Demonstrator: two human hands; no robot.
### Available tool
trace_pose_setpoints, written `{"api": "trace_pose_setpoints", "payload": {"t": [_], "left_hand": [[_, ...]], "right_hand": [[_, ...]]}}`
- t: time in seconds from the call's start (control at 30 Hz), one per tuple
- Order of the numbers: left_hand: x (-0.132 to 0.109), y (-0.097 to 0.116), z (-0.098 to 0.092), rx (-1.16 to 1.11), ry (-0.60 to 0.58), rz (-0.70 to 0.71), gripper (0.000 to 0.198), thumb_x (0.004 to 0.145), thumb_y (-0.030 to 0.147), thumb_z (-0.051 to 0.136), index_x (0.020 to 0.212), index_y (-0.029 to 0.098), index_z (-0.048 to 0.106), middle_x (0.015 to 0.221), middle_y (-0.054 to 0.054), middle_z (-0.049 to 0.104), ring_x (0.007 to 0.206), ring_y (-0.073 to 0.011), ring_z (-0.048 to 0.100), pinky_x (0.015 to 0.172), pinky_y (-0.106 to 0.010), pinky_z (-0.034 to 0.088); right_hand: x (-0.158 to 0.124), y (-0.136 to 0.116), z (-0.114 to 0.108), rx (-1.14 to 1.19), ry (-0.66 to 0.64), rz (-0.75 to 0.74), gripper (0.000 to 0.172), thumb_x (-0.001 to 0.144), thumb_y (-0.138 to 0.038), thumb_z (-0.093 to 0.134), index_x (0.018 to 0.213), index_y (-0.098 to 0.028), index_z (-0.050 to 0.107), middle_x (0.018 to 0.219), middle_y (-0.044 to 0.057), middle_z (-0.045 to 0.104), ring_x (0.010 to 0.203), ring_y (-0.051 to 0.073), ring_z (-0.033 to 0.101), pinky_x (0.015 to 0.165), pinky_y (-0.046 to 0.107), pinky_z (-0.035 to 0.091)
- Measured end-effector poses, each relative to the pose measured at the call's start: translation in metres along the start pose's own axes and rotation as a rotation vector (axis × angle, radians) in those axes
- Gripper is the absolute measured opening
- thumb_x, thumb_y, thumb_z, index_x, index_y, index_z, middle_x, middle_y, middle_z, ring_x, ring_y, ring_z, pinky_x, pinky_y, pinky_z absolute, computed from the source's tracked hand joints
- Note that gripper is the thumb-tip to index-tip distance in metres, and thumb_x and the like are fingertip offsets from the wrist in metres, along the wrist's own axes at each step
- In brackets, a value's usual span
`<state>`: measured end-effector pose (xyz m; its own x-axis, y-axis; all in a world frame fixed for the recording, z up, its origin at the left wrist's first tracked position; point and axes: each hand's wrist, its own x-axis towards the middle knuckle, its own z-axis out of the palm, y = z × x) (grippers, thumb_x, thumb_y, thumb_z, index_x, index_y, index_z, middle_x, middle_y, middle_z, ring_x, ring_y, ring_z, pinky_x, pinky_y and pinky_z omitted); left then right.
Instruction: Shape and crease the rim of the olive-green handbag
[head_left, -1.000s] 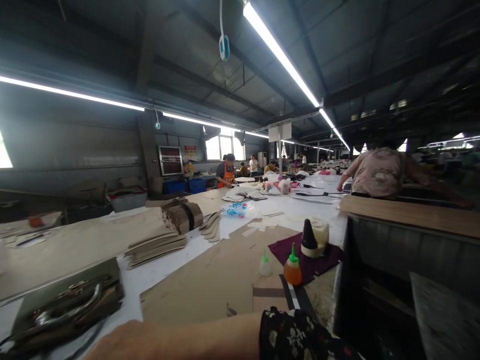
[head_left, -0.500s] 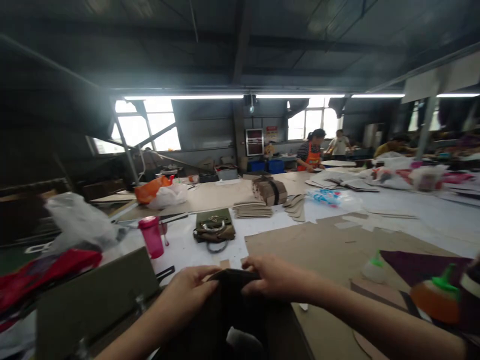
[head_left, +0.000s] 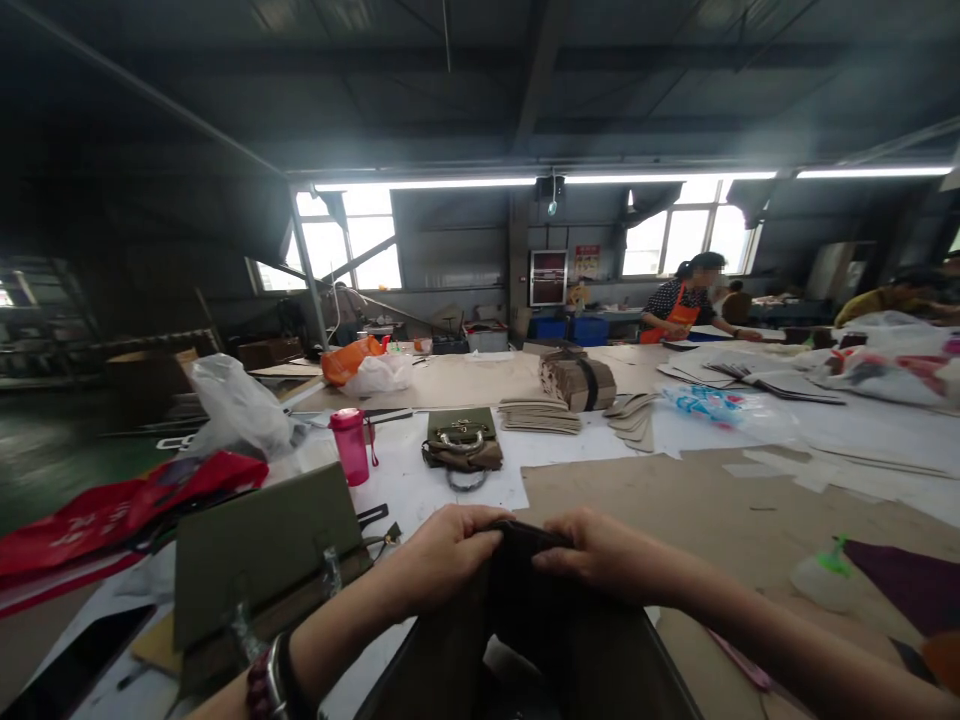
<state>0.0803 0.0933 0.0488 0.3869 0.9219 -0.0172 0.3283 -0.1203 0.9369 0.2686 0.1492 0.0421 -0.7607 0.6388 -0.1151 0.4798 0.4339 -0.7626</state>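
Observation:
Low in the middle of the head view stands a dark olive bag [head_left: 585,650], its mouth open towards me and something pale inside. My left hand [head_left: 448,555] pinches the far rim on the left side, thumb inside and fingers over the edge. On the right, my right hand [head_left: 600,548] grips the same rim in a similar way, a short stretch of edge between the two. Left of my left forearm is an olive bag panel [head_left: 270,560] with plastic-wrapped fittings. A small olive handbag [head_left: 461,440] with ring handles lies further ahead on the table.
A pink bottle [head_left: 349,448] stands left of the handbag. Stacked beige pieces [head_left: 540,415] and a strapped bundle [head_left: 577,380] lie beyond. A green-capped glue bottle [head_left: 823,580] is at right, a phone [head_left: 82,660] at lower left. A person in an orange apron [head_left: 679,312] works across the table.
My view has swung left, so the scene shifts to the right, showing the phone and more of the red bag. Both hands stay on the bag's rim.

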Motion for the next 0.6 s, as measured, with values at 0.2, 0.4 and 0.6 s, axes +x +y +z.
{"api": "trace_pose_setpoints", "payload": {"t": [0.2,0.4,0.6], "left_hand": [[0.011,-0.005,-0.003,0.089,0.081,-0.036,0.031,0.075,0.032,0.043,0.086,0.011,0.063,0.077,-0.003,0.062,0.074,-0.0165,0.053,0.070,-0.024,0.039],[0.021,-0.005,-0.003,0.151,0.060,-0.038,0.033,0.076,0.034,0.041,0.089,0.013,0.062,0.078,-0.002,0.063,0.073,-0.0168,0.054,0.068,-0.024,0.040],[0.021,-0.009,-0.003,0.221,0.041,-0.059,0.034,0.074,0.042,0.042,0.081,0.016,0.064,0.068,0.000,0.063,0.071,-0.0181,0.055,0.064,-0.022,0.041]], "right_hand": [[-0.003,0.000,0.000,0.020,0.041,0.010,0.013,0.067,-0.025,0.057,0.073,-0.014,0.055,0.062,-0.003,0.053,0.056,0.010,0.047,0.048,0.017,0.033],[-0.027,-0.004,0.000,-0.116,0.175,0.081,0.007,0.068,-0.020,0.053,0.072,-0.015,0.057,0.064,-0.002,0.056,0.059,0.010,0.050,0.047,0.016,0.032],[-0.021,-0.001,-0.028,-0.286,0.001,0.007,0.004,0.071,-0.017,0.058,0.074,-0.015,0.059,0.052,-0.007,0.043,0.048,0.005,0.039,0.044,0.013,0.027]]}}
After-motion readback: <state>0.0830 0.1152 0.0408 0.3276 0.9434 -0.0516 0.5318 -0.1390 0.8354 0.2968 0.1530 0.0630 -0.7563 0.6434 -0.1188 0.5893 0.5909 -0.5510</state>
